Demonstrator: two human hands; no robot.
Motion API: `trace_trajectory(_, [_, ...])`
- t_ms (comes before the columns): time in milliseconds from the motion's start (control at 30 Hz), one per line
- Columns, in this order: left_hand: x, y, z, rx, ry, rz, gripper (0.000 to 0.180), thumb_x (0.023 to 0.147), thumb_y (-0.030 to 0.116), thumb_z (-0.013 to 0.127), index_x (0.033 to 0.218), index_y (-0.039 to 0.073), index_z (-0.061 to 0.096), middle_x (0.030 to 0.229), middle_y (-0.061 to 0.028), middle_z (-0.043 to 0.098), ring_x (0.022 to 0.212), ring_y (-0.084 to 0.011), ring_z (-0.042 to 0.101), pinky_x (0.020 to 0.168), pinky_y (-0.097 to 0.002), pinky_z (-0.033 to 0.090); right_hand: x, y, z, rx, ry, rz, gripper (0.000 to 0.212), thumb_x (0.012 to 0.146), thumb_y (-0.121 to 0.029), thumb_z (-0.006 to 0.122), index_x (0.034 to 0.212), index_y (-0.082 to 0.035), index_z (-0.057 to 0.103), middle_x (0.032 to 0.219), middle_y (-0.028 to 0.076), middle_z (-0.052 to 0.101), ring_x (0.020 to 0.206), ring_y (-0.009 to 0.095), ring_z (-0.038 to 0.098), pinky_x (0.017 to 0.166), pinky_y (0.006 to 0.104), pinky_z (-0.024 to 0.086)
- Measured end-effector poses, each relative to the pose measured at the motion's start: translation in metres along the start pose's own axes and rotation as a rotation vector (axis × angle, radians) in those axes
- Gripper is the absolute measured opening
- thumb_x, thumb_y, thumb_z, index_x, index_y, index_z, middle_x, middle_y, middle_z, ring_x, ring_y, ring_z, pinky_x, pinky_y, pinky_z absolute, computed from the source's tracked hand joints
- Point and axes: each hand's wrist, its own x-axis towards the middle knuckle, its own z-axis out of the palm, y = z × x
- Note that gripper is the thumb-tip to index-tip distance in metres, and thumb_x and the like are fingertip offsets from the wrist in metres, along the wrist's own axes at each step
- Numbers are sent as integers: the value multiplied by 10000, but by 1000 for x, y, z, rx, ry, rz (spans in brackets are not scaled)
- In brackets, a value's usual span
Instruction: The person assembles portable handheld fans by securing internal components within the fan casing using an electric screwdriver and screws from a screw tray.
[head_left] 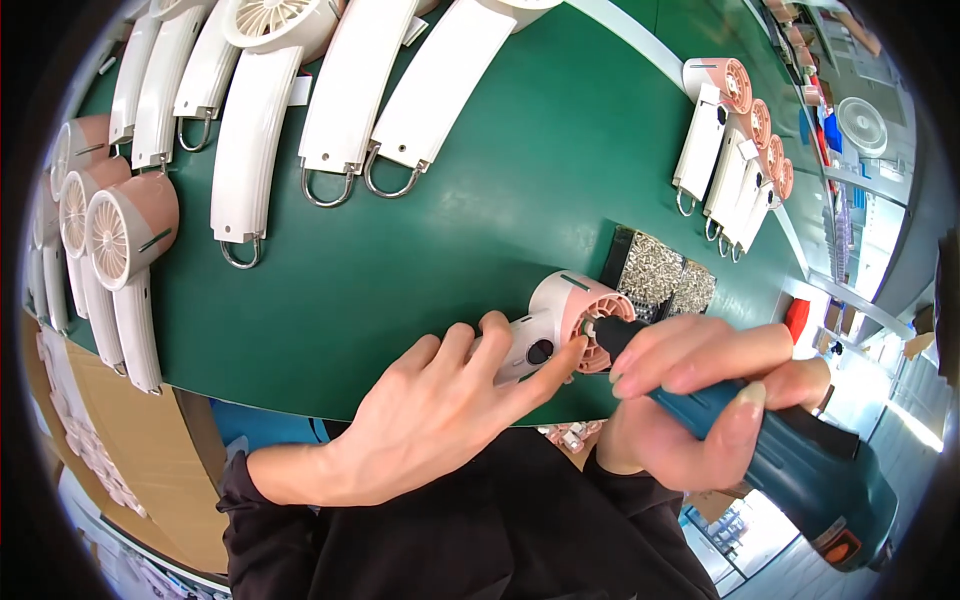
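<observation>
Pink-and-white plastic handheld fan (575, 298) is lying right of centre, near the front edge of the green desk (470, 220). At far left, a cluster of round-headed, pink-backed fans (165, 205) is resting on the desk; next to it, a row of long, glossy white fans (247, 150) is filling the back. The left hand (435, 410) is curling partway over the worked fan's handle and holding it, one fingertip touching its round end. Just behind, black trays (617, 258) are holding small silvery screws (652, 268). The right hand (700, 385) is gripping a dark teal electric screwdriver (815, 480) firmly, its nose pointing into that end. Farther right, pink-headed white fans (725, 150) are lying together. Screw-driving seems to be under way on this one piece; whether the screw is seated, or the other fans are needing any, is not showing.
</observation>
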Motion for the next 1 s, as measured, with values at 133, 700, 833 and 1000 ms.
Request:
trace_trajectory(133, [1, -4, 3, 57, 50, 71, 601, 770, 102, 568, 1354, 207, 478, 965, -138, 547, 671, -171, 529, 559, -247, 460, 0, -3, 2, 6, 22, 49, 182, 930, -169, 463, 928, -69, 312, 687, 143, 462, 362, 242, 469, 362, 365, 472])
trace_trajectory(700, [83, -8, -15, 275, 152, -65, 629, 764, 161, 715, 1293, 21, 405, 885, -126, 516, 761, -270, 590, 659, -348, 483, 8, -11, -137, -25, 746, -322, 141, 955, -132, 437, 1056, -43, 398, 621, 84, 448, 384, 188, 436, 376, 338, 431])
trace_trajectory(833, [156, -24, -6, 293, 172, -134, 639, 809, 251, 695, 1268, -32, 352, 900, -177, 562, 732, -336, 644, 605, -378, 536, 10, 11, -210, -286, 1087, -419, 163, 910, -66, 537, 998, 31, 438, 588, 65, 455, 439, 162, 460, 480, 319, 446])
trace_trajectory(1000, [225, -33, 5, 250, 218, -135, 665, 852, 298, 653, 1289, -44, 287, 923, -251, 597, 740, -409, 651, 573, -444, 547, -12, 52, -247, -462, 1129, -224, 193, 927, -89, 560, 1010, 62, 473, 592, 64, 515, 493, 131, 517, 544, 278, 464])
